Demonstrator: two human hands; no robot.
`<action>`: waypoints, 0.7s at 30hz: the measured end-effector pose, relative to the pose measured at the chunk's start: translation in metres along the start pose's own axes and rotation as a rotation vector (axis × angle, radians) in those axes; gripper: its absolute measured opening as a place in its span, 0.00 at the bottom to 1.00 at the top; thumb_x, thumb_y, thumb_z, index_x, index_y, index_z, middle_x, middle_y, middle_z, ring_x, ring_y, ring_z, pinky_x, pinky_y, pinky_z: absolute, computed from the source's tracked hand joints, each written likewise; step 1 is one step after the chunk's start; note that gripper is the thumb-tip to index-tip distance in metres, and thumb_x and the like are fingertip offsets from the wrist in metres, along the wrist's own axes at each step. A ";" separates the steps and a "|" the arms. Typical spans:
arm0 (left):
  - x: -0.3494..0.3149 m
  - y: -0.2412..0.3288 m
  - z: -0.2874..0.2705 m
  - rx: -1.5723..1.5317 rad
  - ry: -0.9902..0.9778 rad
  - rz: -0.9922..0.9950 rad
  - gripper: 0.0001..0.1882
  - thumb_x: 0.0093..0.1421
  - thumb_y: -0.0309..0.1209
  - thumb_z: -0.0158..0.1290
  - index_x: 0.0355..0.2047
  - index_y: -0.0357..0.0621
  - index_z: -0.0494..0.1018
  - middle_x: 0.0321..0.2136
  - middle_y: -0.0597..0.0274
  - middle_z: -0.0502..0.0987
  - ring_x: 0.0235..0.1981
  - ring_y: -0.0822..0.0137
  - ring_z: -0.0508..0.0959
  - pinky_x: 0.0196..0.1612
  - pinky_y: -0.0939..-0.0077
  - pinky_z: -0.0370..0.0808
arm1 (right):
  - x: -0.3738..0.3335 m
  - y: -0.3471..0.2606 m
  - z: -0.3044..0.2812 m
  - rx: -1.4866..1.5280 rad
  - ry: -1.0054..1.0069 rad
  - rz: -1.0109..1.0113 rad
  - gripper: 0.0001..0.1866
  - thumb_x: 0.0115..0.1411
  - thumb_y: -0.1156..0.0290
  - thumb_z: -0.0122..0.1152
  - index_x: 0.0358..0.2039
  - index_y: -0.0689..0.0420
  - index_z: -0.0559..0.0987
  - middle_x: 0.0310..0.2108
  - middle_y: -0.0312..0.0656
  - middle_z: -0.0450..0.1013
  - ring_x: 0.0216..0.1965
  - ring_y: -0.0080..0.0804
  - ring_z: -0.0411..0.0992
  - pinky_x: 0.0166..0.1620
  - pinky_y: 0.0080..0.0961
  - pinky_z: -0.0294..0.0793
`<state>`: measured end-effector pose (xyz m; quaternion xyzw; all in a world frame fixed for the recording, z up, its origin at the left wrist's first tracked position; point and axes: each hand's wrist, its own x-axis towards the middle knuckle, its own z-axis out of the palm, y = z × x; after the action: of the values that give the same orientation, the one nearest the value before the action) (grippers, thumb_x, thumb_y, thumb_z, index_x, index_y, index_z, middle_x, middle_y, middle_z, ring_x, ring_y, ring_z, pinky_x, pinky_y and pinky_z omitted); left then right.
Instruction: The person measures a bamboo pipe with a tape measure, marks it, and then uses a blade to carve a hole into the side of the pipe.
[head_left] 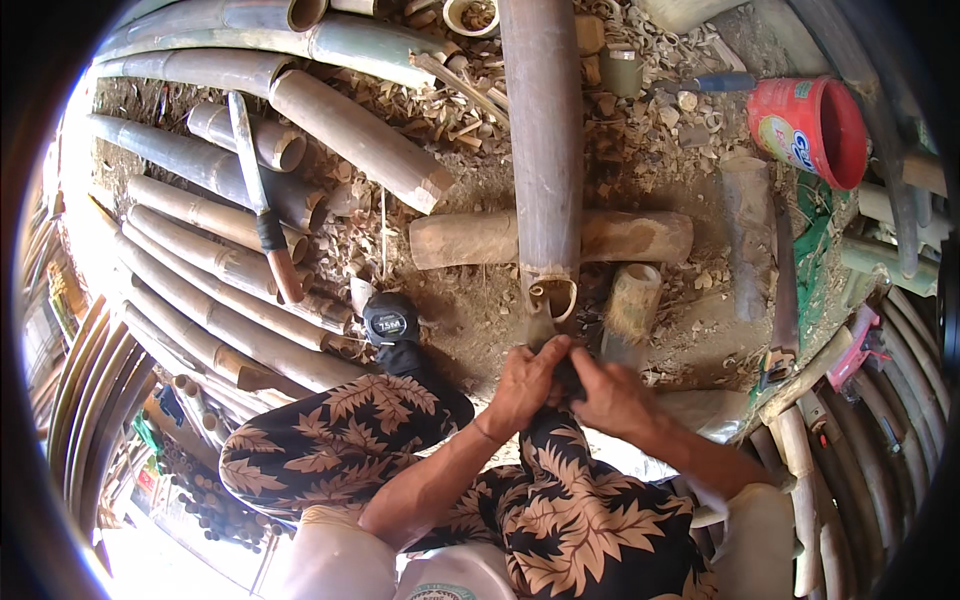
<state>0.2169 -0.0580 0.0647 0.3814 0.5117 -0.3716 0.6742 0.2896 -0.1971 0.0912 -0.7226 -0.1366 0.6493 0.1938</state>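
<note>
Both hands meet at the near cut end of a long bamboo pole (545, 150): the left hand (523, 385) and right hand (608, 392) are clenched together around a dark object that cannot be made out, pressed just below the pole's hollow mouth. The pole rests across a short bamboo log (640, 237) on chip-strewn ground. Work on the pole's end appears under way; the next move likely calls for a steady two-handed hold. A tape measure (390, 320) sits near the left knee, a red bucket (815, 125) well apart.
</note>
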 end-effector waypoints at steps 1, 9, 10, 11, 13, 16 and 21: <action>0.005 0.000 -0.010 0.099 0.043 0.016 0.19 0.66 0.41 0.48 0.46 0.39 0.78 0.13 0.65 0.69 0.12 0.73 0.67 0.15 0.78 0.63 | 0.004 0.002 0.023 0.127 0.131 -0.071 0.33 0.50 0.69 0.66 0.56 0.61 0.64 0.30 0.62 0.75 0.33 0.62 0.75 0.38 0.47 0.76; 0.001 0.009 0.013 -0.185 -0.246 0.055 0.23 0.70 0.48 0.43 0.52 0.45 0.74 0.24 0.69 0.73 0.19 0.77 0.67 0.23 0.84 0.65 | -0.021 -0.004 -0.033 -0.305 0.158 -0.206 0.26 0.54 0.67 0.60 0.52 0.63 0.67 0.34 0.58 0.76 0.29 0.50 0.78 0.31 0.41 0.78; 0.008 0.004 0.026 -0.442 -0.363 -0.040 0.24 0.70 0.49 0.42 0.54 0.46 0.72 0.24 0.68 0.72 0.20 0.76 0.67 0.24 0.83 0.66 | -0.026 -0.012 -0.053 -0.512 0.137 -0.156 0.23 0.55 0.68 0.60 0.50 0.63 0.70 0.32 0.57 0.77 0.29 0.47 0.79 0.31 0.40 0.78; 0.013 -0.006 0.036 -0.615 -0.413 -0.090 0.24 0.70 0.49 0.42 0.55 0.46 0.71 0.25 0.68 0.72 0.20 0.75 0.67 0.25 0.82 0.66 | -0.024 -0.015 -0.064 -0.541 0.070 -0.177 0.21 0.55 0.68 0.60 0.48 0.63 0.71 0.30 0.56 0.77 0.29 0.46 0.79 0.31 0.40 0.77; 0.015 -0.017 0.047 -0.885 -0.430 -0.145 0.24 0.69 0.49 0.42 0.53 0.46 0.72 0.23 0.67 0.71 0.20 0.72 0.69 0.24 0.80 0.67 | -0.016 -0.018 -0.081 -0.604 -0.053 -0.224 0.17 0.54 0.70 0.60 0.43 0.63 0.74 0.26 0.54 0.77 0.28 0.45 0.79 0.31 0.41 0.77; 0.011 -0.010 0.033 -0.531 -0.269 -0.126 0.24 0.69 0.48 0.42 0.50 0.39 0.73 0.18 0.67 0.68 0.22 0.71 0.70 0.31 0.75 0.68 | -0.005 -0.003 -0.077 -0.463 -0.061 -0.267 0.18 0.56 0.60 0.62 0.42 0.59 0.74 0.23 0.51 0.75 0.28 0.49 0.78 0.30 0.42 0.76; 0.002 0.018 -0.006 0.162 -0.013 -0.030 0.20 0.66 0.42 0.50 0.32 0.34 0.76 0.14 0.59 0.73 0.13 0.64 0.73 0.16 0.72 0.68 | 0.008 0.007 0.013 0.173 0.205 -0.161 0.22 0.52 0.65 0.66 0.44 0.58 0.70 0.27 0.57 0.77 0.31 0.57 0.77 0.34 0.46 0.77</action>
<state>0.2313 -0.0448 0.0637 0.4247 0.4813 -0.4241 0.6388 0.2773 -0.1981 0.0795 -0.7524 -0.1170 0.5639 0.3198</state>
